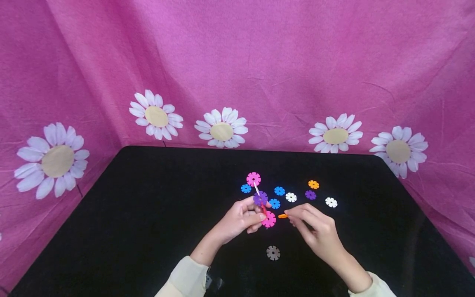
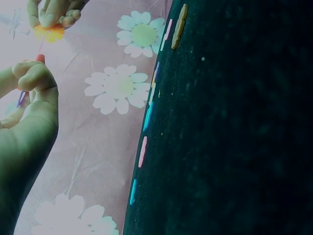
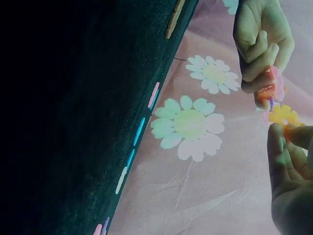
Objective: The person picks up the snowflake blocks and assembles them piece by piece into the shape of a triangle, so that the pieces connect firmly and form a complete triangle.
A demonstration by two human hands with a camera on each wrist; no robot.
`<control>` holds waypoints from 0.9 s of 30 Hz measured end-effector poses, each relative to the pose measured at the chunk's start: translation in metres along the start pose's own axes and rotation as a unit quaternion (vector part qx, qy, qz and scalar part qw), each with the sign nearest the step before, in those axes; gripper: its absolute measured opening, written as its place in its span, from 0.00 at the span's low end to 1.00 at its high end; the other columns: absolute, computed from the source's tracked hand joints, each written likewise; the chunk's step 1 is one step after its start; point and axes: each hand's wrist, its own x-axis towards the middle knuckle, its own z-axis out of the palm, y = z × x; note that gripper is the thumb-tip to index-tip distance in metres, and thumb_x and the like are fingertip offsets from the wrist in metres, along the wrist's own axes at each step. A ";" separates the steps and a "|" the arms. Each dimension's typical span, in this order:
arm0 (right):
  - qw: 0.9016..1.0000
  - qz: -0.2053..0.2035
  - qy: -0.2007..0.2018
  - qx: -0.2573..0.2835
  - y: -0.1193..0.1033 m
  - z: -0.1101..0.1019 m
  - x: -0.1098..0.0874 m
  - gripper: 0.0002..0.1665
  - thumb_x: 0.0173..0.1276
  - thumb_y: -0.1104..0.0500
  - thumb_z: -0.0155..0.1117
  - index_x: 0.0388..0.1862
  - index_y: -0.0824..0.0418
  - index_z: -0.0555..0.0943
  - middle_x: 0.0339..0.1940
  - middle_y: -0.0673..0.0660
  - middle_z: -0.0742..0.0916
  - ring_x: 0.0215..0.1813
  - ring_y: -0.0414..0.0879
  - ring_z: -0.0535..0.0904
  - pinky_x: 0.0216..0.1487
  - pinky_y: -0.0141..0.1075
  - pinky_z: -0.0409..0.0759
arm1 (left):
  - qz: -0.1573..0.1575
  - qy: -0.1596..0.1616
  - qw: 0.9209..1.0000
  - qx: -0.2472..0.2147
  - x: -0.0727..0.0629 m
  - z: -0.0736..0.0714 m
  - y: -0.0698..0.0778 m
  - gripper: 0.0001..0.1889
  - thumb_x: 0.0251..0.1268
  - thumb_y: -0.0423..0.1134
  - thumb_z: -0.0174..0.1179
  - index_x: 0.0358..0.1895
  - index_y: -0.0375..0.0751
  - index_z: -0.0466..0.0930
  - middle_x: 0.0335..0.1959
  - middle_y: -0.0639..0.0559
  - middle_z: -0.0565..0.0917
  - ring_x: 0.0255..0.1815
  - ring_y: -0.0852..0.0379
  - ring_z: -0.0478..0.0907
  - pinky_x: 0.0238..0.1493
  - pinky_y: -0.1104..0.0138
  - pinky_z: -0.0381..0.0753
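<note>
In the head view, my left hand (image 1: 239,219) grips a small chain of notched plastic discs. The chain includes a purple disc (image 1: 260,198), a red disc (image 1: 264,209) seen edge-on and a pink disc (image 1: 270,219); a white disc (image 1: 257,189), also edge-on, rises from the purple one. My right hand (image 1: 320,232) pinches an orange disc (image 1: 283,216) between thumb and fingers, just right of the pink disc. In the right wrist view the orange disc (image 3: 283,115) is close below the chain; whether they touch, I cannot tell.
Loose discs lie on the black table (image 1: 148,214) beyond the hands: pink (image 1: 253,178), several blue (image 1: 279,191), white (image 1: 291,197), purple (image 1: 310,194) and orange (image 1: 313,184). A grey disc (image 1: 273,253) lies nearer. Behind hangs a pink cloth (image 1: 259,62) with daisies.
</note>
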 end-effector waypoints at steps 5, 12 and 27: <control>1.000 -0.016 -0.018 -0.004 0.000 0.001 0.000 0.21 0.72 0.46 0.55 0.38 0.62 0.86 0.34 0.54 0.89 0.36 0.40 0.86 0.45 0.17 0.79 | 0.004 -0.007 1.000 0.009 -0.001 0.002 0.001 0.20 0.69 0.31 0.55 0.60 0.24 0.68 0.30 0.43 0.74 0.19 0.63 0.70 0.24 0.78 0.71; 0.999 -0.050 -0.014 -0.006 -0.003 0.003 0.001 0.18 0.72 0.49 0.55 0.39 0.61 0.85 0.33 0.55 0.89 0.33 0.43 0.86 0.43 0.19 0.80 | -0.005 -0.009 1.000 0.005 -0.001 0.002 -0.001 0.17 0.69 0.31 0.55 0.58 0.25 0.70 0.28 0.46 0.74 0.17 0.63 0.70 0.22 0.78 0.70; 0.997 -0.077 -0.017 0.018 -0.004 0.004 0.000 0.17 0.73 0.51 0.56 0.37 0.62 0.85 0.29 0.54 0.87 0.30 0.39 0.84 0.38 0.19 0.80 | -0.005 0.003 1.000 -0.001 -0.003 0.009 0.003 0.19 0.69 0.31 0.55 0.59 0.25 0.69 0.29 0.43 0.74 0.17 0.65 0.71 0.21 0.78 0.68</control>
